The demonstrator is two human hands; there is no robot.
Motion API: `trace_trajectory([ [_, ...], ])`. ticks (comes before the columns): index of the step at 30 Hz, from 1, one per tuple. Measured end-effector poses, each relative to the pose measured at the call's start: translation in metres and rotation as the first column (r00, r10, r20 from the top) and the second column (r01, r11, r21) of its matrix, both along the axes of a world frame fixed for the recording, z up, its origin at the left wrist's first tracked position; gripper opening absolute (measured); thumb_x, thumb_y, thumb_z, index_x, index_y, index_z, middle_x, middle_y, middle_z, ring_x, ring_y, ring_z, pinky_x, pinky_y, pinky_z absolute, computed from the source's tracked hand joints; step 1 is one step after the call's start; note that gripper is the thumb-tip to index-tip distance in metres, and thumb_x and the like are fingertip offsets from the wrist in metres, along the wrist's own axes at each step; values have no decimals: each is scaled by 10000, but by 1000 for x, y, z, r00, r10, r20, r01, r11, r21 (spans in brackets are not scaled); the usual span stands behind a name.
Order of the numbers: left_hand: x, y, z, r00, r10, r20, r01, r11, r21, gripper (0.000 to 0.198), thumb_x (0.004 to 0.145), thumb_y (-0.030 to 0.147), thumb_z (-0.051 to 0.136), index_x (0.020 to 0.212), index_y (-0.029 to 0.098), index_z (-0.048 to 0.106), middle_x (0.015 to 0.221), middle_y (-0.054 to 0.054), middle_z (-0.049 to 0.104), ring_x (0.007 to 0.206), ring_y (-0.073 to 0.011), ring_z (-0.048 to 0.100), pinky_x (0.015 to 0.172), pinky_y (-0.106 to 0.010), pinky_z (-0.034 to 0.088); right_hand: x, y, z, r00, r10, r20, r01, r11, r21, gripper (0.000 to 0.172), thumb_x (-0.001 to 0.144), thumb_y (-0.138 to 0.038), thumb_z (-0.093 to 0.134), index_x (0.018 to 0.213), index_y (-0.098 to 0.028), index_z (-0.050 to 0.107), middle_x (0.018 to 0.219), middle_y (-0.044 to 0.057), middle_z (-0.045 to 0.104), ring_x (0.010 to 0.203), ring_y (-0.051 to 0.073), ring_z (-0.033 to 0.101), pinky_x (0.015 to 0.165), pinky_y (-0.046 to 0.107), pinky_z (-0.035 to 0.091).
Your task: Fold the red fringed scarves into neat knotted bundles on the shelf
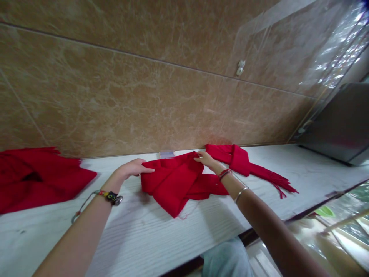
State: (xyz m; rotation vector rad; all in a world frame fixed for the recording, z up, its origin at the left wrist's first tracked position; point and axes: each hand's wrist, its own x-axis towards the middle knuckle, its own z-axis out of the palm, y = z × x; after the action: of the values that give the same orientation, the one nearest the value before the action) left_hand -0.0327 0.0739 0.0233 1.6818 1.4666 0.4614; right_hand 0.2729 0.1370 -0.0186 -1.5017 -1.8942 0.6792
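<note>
A red fringed scarf (pixel 178 181) lies partly folded on the white wood-grain table (pixel 150 238), its tasselled end (pixel 271 179) trailing to the right. My left hand (pixel 133 168) rests on the fold's left edge, fingers together and pressing down on the cloth. My right hand (pixel 205 158) sits at the fold's upper right corner, fingertips pinching or pressing the fabric there. Both wrists wear bracelets.
A pile of more red cloth (pixel 31 177) lies at the table's left end. A brown marble-tiled wall (pixel 144 88) stands right behind the table. A dark grey box-like object (pixel 340 127) sits at the far right. The table's front edge runs along the lower right.
</note>
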Motion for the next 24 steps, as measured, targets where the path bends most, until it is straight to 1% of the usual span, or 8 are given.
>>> trace_trajectory([
  [6, -11, 7, -13, 995, 84, 54, -82, 996, -39, 588, 578, 377, 660, 1081, 169, 438, 1016, -81, 622, 883, -182, 593, 700, -266, 471, -6, -3, -1, 982, -53, 179, 42, 997, 64, 385, 744, -273, 580, 1080, -94, 524, 1101, 175, 556, 992, 223, 531, 861, 337, 389],
  [9, -12, 11, -6, 985, 97, -145, -91, 995, 51, 628, 610, 339, 630, 1167, 159, 403, 1091, -101, 593, 956, -206, 569, 736, -271, 460, 11, -25, 8, 911, 250, 328, -230, 968, -100, 314, 756, -382, 553, 959, -145, 590, 958, 98, 629, 863, 200, 580, 781, 308, 432],
  [12, 1, 10, 2, 867, 195, -459, -76, 961, 264, 580, 648, 293, 593, 1176, 115, 433, 1153, -139, 547, 1051, -255, 513, 845, -303, 410, 18, -45, 10, 814, 418, 403, -379, 908, -176, 382, 700, -414, 608, 994, -171, 574, 1010, 72, 622, 898, 199, 572, 804, 298, 423],
  [15, 37, -7, 4, 766, 249, -593, 118, 852, 510, 448, 742, 324, 513, 1148, 140, 474, 1136, -116, 529, 1055, -249, 490, 888, -325, 372, 20, -53, 7, 829, 377, 414, -364, 924, -113, 391, 674, -329, 640, 1020, -175, 542, 1022, 65, 612, 904, 194, 564, 796, 291, 418],
  [17, 69, -24, -2, 780, 21, -625, 396, 757, 520, 372, 775, 344, 496, 1118, 198, 498, 1121, -67, 510, 1012, -204, 498, 879, -303, 375, 22, -52, 5, 865, 358, 350, -361, 931, -60, 322, 692, -286, 618, 987, -186, 534, 978, 43, 618, 862, 173, 567, 758, 277, 421],
  [19, 97, -39, -14, 692, -144, -708, 612, 638, 468, 302, 770, 330, 521, 1049, 214, 539, 1107, -62, 500, 999, -214, 489, 876, -333, 369, 24, -49, 5, 917, 312, 249, -324, 946, 8, 241, 708, -286, 593, 922, -191, 533, 918, 24, 620, 823, 158, 562, 725, 266, 420],
  [21, 117, -47, -28, 605, -167, -778, 705, 566, 427, 250, 771, 257, 523, 1012, 194, 547, 1077, -87, 508, 997, -242, 481, 849, -369, 378, 25, -46, 4, 960, 257, 108, -262, 965, 27, 200, 713, -310, 578, 863, -189, 523, 824, 8, 615, 769, 151, 558, 678, 259, 421],
  [24, 129, -45, -45, 573, -113, -812, 711, 562, 423, 224, 788, 162, 473, 1005, 174, 528, 1043, -113, 520, 949, -254, 503, 786, -380, 410, 20, -44, 0, 967, 200, -160, -214, 974, -74, 175, 723, -322, 546, 829, -191, 500, 689, -19, 591, 673, 140, 555, 594, 246, 424],
])
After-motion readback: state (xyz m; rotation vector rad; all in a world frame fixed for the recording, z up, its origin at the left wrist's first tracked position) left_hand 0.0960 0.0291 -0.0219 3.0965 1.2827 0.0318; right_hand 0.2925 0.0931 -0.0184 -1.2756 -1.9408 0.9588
